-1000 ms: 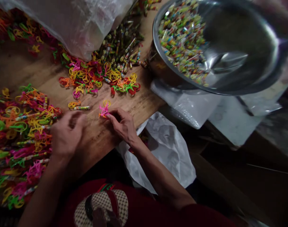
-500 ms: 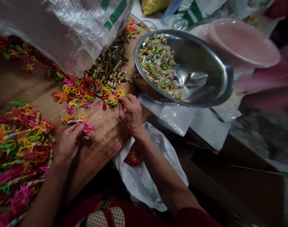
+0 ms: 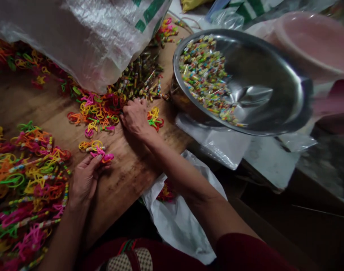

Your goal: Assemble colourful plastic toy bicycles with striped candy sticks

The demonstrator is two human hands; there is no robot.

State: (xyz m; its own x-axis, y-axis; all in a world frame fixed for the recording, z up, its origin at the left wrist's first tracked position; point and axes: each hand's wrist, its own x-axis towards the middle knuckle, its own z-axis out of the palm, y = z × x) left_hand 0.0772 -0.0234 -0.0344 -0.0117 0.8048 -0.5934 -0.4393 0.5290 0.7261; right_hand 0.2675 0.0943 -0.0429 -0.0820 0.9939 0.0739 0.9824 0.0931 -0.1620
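Between the thumb and fingers of my left hand (image 3: 86, 177) is a pink plastic piece (image 3: 104, 154), low over the wooden table (image 3: 123, 158). A yellow ring piece (image 3: 96, 145) and an orange one lie just beyond it. My right hand (image 3: 135, 117) reaches into the edge of a pile of small colourful plastic pieces (image 3: 100, 109), fingers bent down; what its fingertips touch is hidden. Right beside that hand lies a small cluster of yellow, green and red pieces (image 3: 155, 118). Small candy-filled tubes (image 3: 140, 77) are heaped behind it.
A steel bowl (image 3: 279, 90) holding many small tubes stands at the right, near a pink basin (image 3: 315, 41). A large plastic sack (image 3: 84, 41) overhangs the back. Finished-looking strings and pieces (image 3: 33, 180) cover the left. A white bag (image 3: 177, 222) hangs below the table edge.
My right hand has moved left, from the yellow and green cluster to the main pile. My left hand still holds the pink piece. The view has shifted slightly.
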